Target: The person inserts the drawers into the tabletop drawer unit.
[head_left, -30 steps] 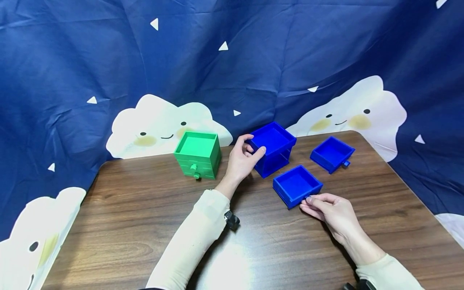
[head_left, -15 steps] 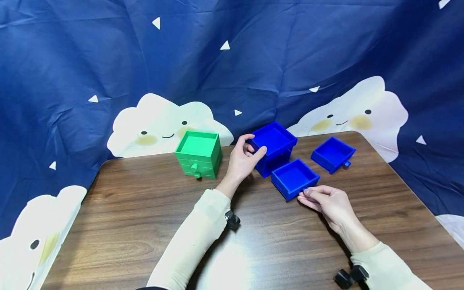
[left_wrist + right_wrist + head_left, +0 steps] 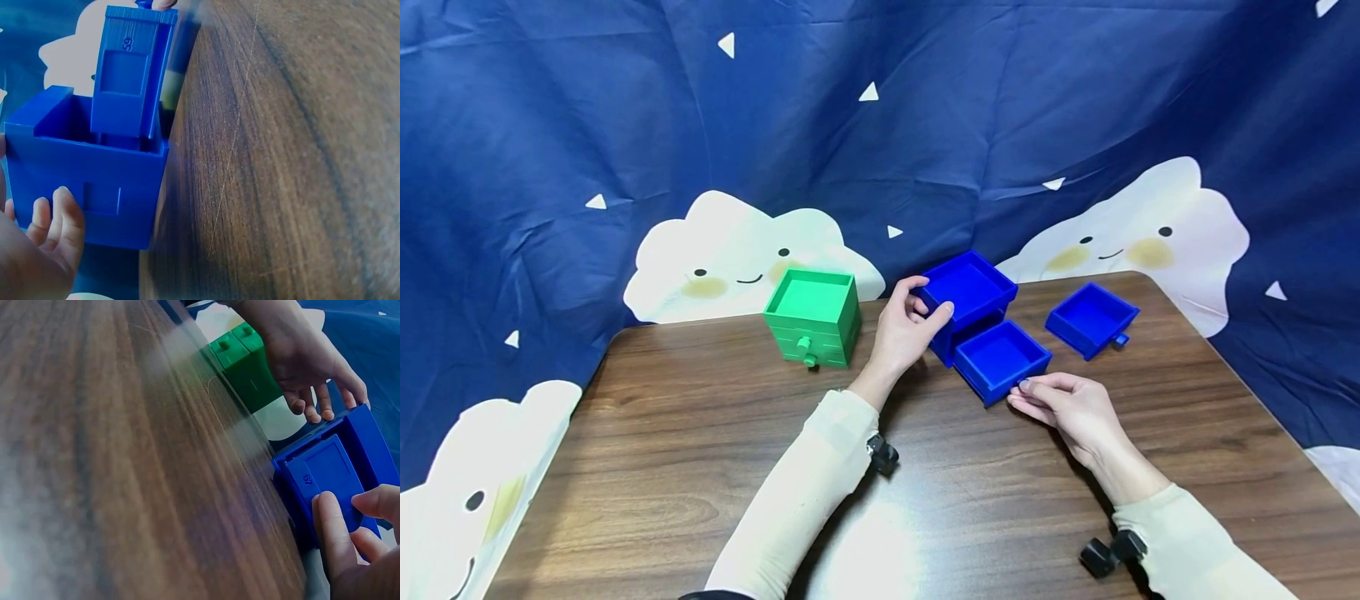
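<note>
A small blue drawer cabinet (image 3: 972, 287) with a tray-like top stands near the table's back edge. My left hand (image 3: 901, 333) holds it by its left side, thumb near the front corner of the top. A blue drawer (image 3: 1002, 354) sits partly inside the cabinet's lower opening, most of it sticking out toward me. At the drawer's front, my right hand (image 3: 1078, 417) pinches the knob between thumb and fingers; the knob is largely covered. In the left wrist view the drawer's underside (image 3: 125, 75) shows its rear end within the cabinet.
A second blue drawer (image 3: 1092, 315) with a knob lies to the right of the cabinet. To the left stands a green drawer cabinet (image 3: 812, 317), its drawers in. Behind the wooden table (image 3: 700, 467) hangs a blue cloth (image 3: 805, 125) with clouds.
My right hand has moved the blue drawer back and left, from in front of the cabinet to partly inside its opening. The left hand keeps its hold on the cabinet.
</note>
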Available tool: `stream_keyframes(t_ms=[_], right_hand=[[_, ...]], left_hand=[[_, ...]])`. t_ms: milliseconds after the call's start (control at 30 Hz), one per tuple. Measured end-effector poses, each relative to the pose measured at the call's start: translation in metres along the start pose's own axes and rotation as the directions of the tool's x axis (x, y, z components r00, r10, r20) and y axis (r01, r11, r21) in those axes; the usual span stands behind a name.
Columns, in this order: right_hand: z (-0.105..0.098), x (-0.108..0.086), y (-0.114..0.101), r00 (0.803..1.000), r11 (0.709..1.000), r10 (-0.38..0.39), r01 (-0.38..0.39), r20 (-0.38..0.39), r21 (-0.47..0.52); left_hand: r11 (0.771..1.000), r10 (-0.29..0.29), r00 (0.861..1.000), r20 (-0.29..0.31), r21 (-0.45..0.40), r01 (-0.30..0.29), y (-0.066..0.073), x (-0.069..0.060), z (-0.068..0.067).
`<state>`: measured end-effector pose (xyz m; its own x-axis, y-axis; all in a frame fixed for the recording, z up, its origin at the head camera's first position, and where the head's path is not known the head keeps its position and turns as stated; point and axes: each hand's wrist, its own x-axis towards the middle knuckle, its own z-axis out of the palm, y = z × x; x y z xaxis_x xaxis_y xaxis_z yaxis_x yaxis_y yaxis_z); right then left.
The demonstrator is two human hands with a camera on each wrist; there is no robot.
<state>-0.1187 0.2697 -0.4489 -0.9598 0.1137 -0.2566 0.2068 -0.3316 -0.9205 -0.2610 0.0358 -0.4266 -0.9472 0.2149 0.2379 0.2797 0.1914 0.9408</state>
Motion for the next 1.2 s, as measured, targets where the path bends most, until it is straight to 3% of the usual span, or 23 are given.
stream_keyframes(t_ms=[1200], right_hand=[[0.007,0.023,0.0,0.998,0.999,0.048,-0.047,0.035,-0.021]], left_hand=[[1.0,-0.009,1.0,0.001,0.008,0.009,0.002,-0.001,-0.001]])
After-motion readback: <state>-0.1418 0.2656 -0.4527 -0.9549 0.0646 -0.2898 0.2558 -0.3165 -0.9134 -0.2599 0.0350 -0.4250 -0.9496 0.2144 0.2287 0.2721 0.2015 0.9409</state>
